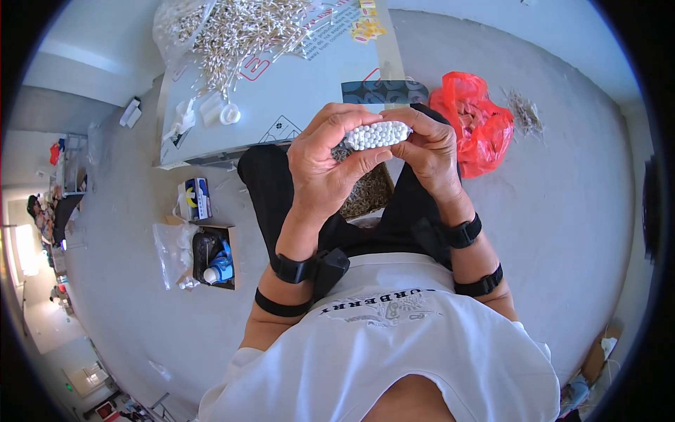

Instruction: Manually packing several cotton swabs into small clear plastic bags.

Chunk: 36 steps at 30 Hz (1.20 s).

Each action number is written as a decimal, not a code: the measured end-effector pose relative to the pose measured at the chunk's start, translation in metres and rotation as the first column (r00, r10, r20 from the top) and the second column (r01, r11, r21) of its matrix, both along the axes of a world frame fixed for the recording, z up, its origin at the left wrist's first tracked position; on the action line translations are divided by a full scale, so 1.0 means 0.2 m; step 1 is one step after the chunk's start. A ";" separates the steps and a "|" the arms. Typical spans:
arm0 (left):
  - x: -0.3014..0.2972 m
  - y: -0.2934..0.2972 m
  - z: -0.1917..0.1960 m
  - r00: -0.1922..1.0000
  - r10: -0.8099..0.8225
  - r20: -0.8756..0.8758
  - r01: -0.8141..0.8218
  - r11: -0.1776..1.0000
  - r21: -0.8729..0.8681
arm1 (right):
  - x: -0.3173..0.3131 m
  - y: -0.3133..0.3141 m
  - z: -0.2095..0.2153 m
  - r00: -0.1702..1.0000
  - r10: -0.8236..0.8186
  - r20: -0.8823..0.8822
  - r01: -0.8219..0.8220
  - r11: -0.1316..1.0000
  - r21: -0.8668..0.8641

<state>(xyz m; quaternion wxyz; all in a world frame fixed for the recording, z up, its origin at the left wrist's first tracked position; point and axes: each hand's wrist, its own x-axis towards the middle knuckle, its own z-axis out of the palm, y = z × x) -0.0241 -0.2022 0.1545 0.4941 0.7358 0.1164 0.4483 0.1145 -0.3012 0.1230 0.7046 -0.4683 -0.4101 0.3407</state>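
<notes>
Between my two hands, above my lap, is a tight bundle of cotton swabs [378, 136] with its round white tips turned up toward me. My left hand [320, 162] is closed around the bundle's left end, thumb along its near side. At the other end, my right hand [430, 151] pinches it between thumb and fingers. Whether a clear wrapper covers the swabs I cannot tell for sure. Below my hands, between my knees, stands an open box [367, 193] of loose swabs, partly hidden by my wrists.
Ahead, the pale table [302, 91] carries a heap of loose cotton swabs [242, 35], a clear plastic bag [172, 35], small white tubs [228, 113] and yellow labels [367, 29]. A red plastic bag [474, 130] sits at right. Left on the floor is a carton [230, 264] holding a blue bottle.
</notes>
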 end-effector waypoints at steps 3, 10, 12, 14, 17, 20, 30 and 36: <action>-0.01 0.01 0.02 0.999 0.021 -0.039 -0.016 0.990 0.143 | -0.01 -0.01 0.00 1.000 0.010 0.000 -0.010 1.000 0.011; -0.02 0.04 -0.01 1.000 -0.017 0.000 0.017 0.987 0.157 | -0.03 0.00 -0.01 1.000 0.024 0.008 -0.024 1.000 -0.002; -0.01 0.04 0.01 0.998 -0.048 0.028 0.044 0.990 0.135 | -0.02 0.02 -0.02 1.000 0.021 0.001 -0.021 1.000 0.003; 0.01 0.02 0.01 0.998 -0.048 0.038 0.044 0.995 0.085 | -0.03 0.03 -0.04 1.000 0.019 -0.006 -0.019 1.000 0.007; 0.02 0.02 0.00 0.999 -0.048 0.016 0.047 0.996 0.080 | -0.03 0.04 -0.05 0.999 0.033 -0.034 -0.032 0.999 0.027; 0.01 0.03 -0.01 0.998 -0.041 -0.038 0.046 0.989 0.142 | -0.04 0.04 -0.06 0.996 0.038 -0.076 -0.036 0.999 0.033; 0.04 0.00 0.00 0.999 -0.039 -0.009 0.038 0.997 -0.060 | -0.05 0.06 -0.08 0.998 0.021 -0.064 -0.021 1.000 -0.003; 0.05 0.06 -0.05 0.997 -0.055 -0.054 0.066 0.970 0.235 | -0.04 0.07 -0.09 0.994 -0.045 0.095 0.045 0.999 0.000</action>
